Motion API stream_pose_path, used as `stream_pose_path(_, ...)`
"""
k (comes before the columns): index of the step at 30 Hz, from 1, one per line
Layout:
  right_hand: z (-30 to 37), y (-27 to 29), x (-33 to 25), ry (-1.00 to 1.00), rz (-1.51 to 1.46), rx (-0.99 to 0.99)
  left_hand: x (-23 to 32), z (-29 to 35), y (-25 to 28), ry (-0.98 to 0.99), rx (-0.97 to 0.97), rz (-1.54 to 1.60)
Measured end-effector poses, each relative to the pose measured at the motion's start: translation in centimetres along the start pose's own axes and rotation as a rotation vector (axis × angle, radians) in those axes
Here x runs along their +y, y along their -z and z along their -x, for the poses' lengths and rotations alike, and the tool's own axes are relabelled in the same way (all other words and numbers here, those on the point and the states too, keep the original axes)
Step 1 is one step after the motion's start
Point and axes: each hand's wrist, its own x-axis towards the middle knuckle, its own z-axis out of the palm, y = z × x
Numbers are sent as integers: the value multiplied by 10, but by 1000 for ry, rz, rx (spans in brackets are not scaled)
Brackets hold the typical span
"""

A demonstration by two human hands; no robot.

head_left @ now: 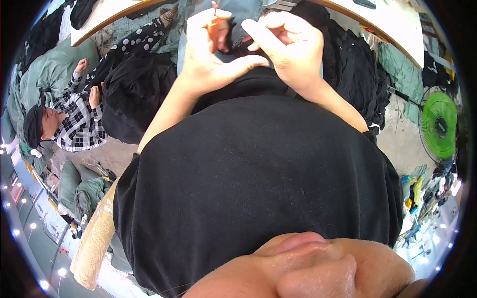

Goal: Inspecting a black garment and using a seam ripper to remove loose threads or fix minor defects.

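My left hand (pixel 208 57) is raised in front of my chest. Its thumb stretches to the right, while its fingers curl around a thin brownish-orange item (pixel 214 12), whose kind I cannot make out. Close by on the right, my right hand (pixel 294 47) has its fingers bent inward and drawn together, with a small spot of red at their tips. What they hold is mostly hidden. Between the hands, dark cloth (pixel 235 36) lies over my lap, with blue denim-like fabric (pixel 243 8) beyond it.
Pale curved tabletops (pixel 107 20) (pixel 397 35) stand at the far left and far right. Black garments are heaped at left (pixel 136 94) and right (pixel 355 74). A person in a checked shirt (pixel 82 119) sits at left. A green fan (pixel 438 124) stands at right, a cream padded roll (pixel 94 243) at lower left.
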Motion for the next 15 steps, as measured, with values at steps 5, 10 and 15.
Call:
stream_pose_path(5,-8,-1,-9,131,65,-103,-14,11,-17,133,172,187)
stream_pose_path(10,-14,6,-20,143,304,-332,8,21,17,255,416,275)
stream_pose_path(15,-33,47,28,-31,622,-411,21,65,151,-353,216,-749)
